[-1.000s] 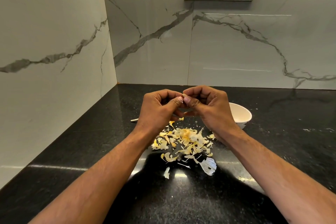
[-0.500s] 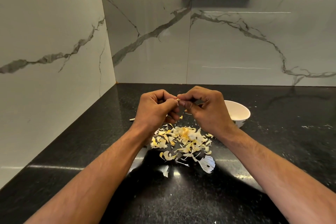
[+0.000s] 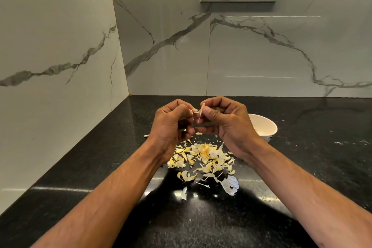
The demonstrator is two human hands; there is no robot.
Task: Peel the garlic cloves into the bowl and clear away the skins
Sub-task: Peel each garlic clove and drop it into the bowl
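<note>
Black stone counter (image 3: 100, 167) runs into the marble corner, bare on both flanks. Near me lies my pile of skins (image 3: 203, 157), the bowl (image 3: 265, 127) behind-right. Above, my left hand (image 3: 171, 125) and right hand (image 3: 227, 125) pinch a garlic clove (image 3: 194, 110), skin strip (image 3: 200, 112) trailing.

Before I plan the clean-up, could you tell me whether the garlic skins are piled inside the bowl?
No, the garlic skins lie on the counter, beside the bowl.

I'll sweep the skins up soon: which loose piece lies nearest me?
The small white scrap on the black counter. It lies alone, closer to you than the big striped skin and the yellowish pile.
</note>
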